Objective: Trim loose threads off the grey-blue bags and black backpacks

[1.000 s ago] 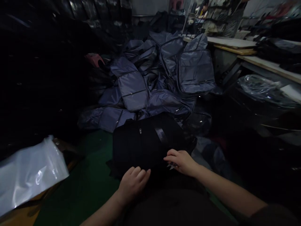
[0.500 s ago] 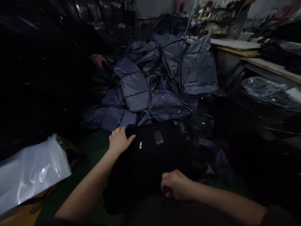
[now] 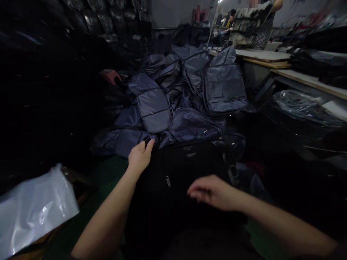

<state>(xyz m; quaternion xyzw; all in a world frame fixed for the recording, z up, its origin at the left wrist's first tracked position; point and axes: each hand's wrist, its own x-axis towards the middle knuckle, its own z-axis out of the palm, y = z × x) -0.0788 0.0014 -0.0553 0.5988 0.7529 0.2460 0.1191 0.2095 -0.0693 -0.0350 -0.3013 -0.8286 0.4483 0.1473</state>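
A black fabric bag [image 3: 173, 184] lies flat in front of me, with a metal zip pull [image 3: 168, 181] on its face. My left hand [image 3: 140, 157] pinches a small black tab at the bag's top left corner. My right hand [image 3: 211, 191] is blurred by motion and hovers over the bag's right side, fingers loose and holding nothing. Much of the bag sits in deep shadow, so its lower edge is hidden.
A heap of grey-blue bag panels [image 3: 154, 110] lies just beyond the black bag. A clear plastic sheet [image 3: 35, 213] lies at the left, beside a green floor mat [image 3: 105, 169]. White-topped worktables [image 3: 306, 78] stand at the right. A co-worker [image 3: 231, 18] sits far back.
My left hand has closed on the bag's corner tab. My right hand has let go and lifted to the right, fingers spreading. The zip pull has shifted slightly down.
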